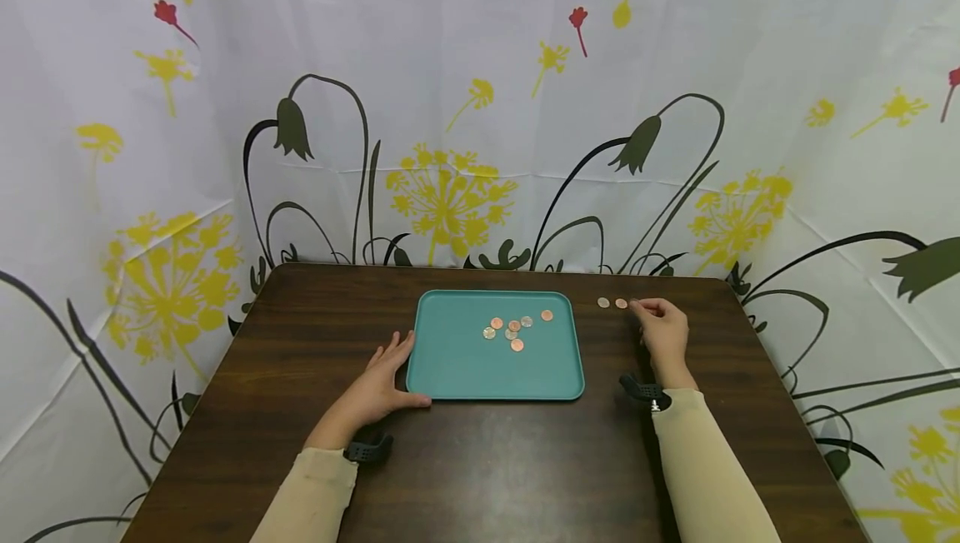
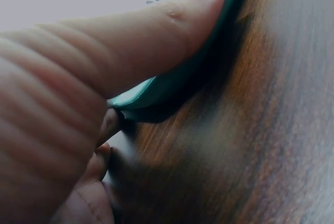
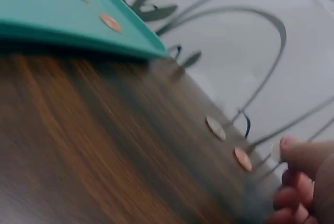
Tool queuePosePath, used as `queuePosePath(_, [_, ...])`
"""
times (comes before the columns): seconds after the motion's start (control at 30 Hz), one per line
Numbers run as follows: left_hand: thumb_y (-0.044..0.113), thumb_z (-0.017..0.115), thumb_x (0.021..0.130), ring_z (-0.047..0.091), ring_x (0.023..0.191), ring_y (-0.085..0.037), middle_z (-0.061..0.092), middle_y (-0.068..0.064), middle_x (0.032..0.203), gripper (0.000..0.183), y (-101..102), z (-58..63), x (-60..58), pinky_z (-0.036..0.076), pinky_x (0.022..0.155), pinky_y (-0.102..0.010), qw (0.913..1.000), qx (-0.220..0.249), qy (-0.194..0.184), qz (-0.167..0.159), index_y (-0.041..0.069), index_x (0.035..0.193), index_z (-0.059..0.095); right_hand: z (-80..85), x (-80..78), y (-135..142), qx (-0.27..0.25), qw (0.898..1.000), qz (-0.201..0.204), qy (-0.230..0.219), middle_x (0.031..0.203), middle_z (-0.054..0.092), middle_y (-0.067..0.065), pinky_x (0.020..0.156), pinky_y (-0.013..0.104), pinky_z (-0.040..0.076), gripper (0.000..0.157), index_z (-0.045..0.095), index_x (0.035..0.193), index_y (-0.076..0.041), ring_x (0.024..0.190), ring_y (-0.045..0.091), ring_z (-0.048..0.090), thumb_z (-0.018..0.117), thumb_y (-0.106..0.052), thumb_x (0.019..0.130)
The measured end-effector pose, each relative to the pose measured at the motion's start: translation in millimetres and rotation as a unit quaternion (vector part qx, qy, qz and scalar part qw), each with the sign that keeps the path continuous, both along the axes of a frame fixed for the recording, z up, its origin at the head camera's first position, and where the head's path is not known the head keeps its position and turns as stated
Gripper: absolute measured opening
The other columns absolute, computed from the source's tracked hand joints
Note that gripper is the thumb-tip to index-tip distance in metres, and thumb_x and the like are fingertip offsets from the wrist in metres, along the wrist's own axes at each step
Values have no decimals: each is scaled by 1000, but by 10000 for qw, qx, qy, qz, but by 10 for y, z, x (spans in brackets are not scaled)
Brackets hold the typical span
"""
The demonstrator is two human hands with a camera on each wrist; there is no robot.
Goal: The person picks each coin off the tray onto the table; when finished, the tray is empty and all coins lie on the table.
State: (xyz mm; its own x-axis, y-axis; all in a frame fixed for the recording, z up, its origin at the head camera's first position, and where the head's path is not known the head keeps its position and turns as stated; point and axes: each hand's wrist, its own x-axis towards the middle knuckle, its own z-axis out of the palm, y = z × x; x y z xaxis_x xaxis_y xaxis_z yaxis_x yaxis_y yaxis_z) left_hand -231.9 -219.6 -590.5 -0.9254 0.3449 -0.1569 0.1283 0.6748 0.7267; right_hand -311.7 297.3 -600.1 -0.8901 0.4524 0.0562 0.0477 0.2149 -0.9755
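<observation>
A teal tray lies on the dark wooden table, with several copper and silver coins grouped right of its middle. My left hand rests at the tray's near left corner, fingers spread along the left side and the thumb along the front rim. Off the tray's right side, near the table's back edge, my right hand pinches a silver-looking coin between thumb and fingertip. Just left of those fingertips, a silver coin and a copper coin lie side by side on the wood.
Behind the table's back edge hangs a white curtain printed with flowers. Wooden tabletop stretches in front of the tray and to both sides. Dark bands circle both wrists.
</observation>
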Motion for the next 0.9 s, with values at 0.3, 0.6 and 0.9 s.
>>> queuePosePath(0.3, [46,95,85,-6,169,-51,2,-20,184,128,1,-24,-6,4,131,-77,10000,5,-42,24,12,177,13,-20,-132,120,-247,9967,-57,-775,85,75,-5,47,20,47,31,78,116,2,57,6,63,80,-26,102])
queuePosePath(0.6, [48,95,84,-8,169,-51,0,-19,184,130,6,-17,-34,4,131,-77,10000,22,-76,43,14,177,12,51,-217,106,302,9898,-474,-1306,76,62,-1,49,25,50,24,74,107,-1,52,9,59,76,-25,103])
queuePosePath(0.9, [48,95,84,-9,169,-51,0,-18,184,129,-7,-25,-16,3,131,-77,9999,5,-123,36,14,177,11,56,-247,69,396,9869,-528,-1471,77,66,0,49,23,50,23,74,105,0,49,6,60,79,-22,100])
